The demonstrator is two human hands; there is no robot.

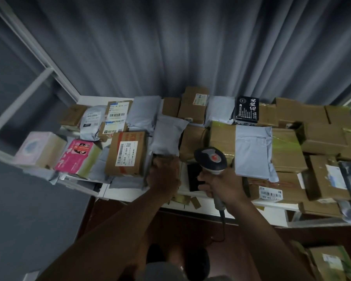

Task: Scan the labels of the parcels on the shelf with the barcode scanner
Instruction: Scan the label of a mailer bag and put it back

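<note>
Looking down from the head camera, one sees a white metal shelf covered with many parcels, in front of a grey pleated curtain. The right hand has its fingers curled round the handle of a grey and black barcode scanner, whose head with a red mark on top points away toward the parcels; its cable hangs down below the hand. The left hand reaches to the near end of a grey plastic mailer bag and seems to grip it, but the fingers are blurred and partly hidden behind the knuckles, so the exact hold is hard to tell. Just left of this bag lies a brown cardboard box with a white barcode label, the label facing up. Beside the scanner head, on the right, a pale grey mailer rests on taped cardboard boxes. A flat black object lies between the two hands; what it is cannot be made out. At the right edge several cartons are cut off by the frame. A small carton with a barcode label sits near the shelf front, its text too small to read.
</note>
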